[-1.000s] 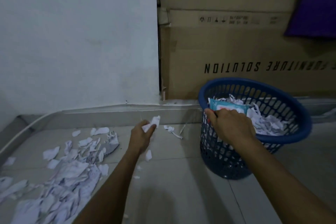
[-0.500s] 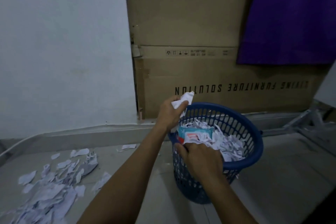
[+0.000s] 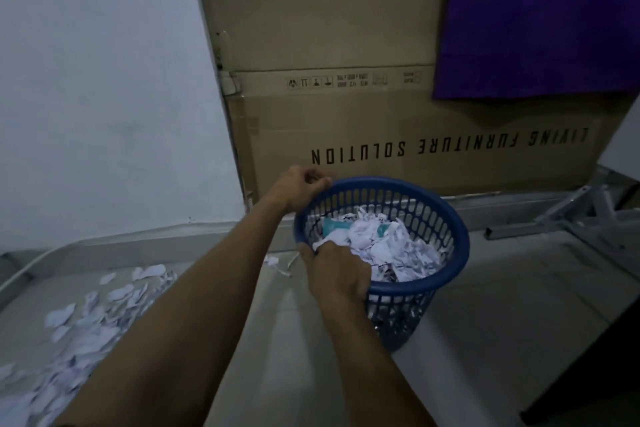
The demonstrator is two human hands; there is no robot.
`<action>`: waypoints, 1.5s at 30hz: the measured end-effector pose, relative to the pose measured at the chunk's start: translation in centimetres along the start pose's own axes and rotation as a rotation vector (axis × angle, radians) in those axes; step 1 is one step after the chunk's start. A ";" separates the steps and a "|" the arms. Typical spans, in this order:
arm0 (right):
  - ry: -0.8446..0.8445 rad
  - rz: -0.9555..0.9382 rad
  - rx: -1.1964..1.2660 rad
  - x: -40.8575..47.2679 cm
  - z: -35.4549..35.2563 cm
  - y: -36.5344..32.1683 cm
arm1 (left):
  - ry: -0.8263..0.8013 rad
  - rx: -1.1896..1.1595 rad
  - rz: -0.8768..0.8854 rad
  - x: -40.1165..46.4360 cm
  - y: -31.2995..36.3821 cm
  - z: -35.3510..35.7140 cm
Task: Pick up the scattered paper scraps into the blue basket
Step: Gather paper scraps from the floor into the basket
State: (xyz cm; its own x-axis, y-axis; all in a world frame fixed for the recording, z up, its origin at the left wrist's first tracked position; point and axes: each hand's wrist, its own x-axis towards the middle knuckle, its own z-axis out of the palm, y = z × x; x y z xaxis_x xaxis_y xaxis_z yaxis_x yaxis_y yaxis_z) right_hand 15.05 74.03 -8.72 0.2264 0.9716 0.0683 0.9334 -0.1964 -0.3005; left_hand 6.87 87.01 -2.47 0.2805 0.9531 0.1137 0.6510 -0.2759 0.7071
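A large brown cardboard box point(image 3: 398, 107) is stood behind the round blue plastic basket point(image 3: 446, 218), which is part-filled with torn white paper scraps point(image 3: 391, 246); more lie scattered on the floor point(image 3: 502, 305) at left. The basket's near rim is gripped by the right hand point(image 3: 337, 270). The left hand point(image 3: 299, 189) is held at the far rim, fingers point(image 3: 320, 180) curled; whether anything is held cannot be told.

Head view looks down, close over hands.

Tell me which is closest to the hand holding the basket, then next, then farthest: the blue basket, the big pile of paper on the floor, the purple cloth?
Measured from the right hand in the head view:
1. Blue basket: the hand grips its near rim.
2. Pile of paper scraps: on the floor, off to the left.
3. Purple cloth: hanging high up on the right, over the cardboard box.
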 end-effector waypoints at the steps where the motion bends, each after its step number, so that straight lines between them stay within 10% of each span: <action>1: -0.001 0.016 0.006 0.5 0.0 -0.2 | 0.012 0.017 0.002 -0.1 -1.0 -0.8; 22: 0.246 0.110 -0.305 8.6 2.1 1.7 | -0.096 0.103 -0.148 2.8 -25.9 6.8; 36: -0.134 0.059 -0.045 12.8 1.7 0.1 | -0.097 0.302 -0.283 3.6 -34.8 15.6; 45: -0.044 0.016 0.028 12.3 2.1 1.5 | 0.007 0.358 -0.068 4.5 -34.1 19.2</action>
State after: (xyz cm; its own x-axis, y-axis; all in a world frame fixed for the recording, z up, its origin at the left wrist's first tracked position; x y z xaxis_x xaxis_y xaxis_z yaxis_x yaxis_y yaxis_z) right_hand 18.63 85.99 -10.34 0.2281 0.9734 0.0212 0.9213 -0.2088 -0.3280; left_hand -0.48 98.31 -39.48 0.2242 0.9712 0.0804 0.8738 -0.2368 0.4246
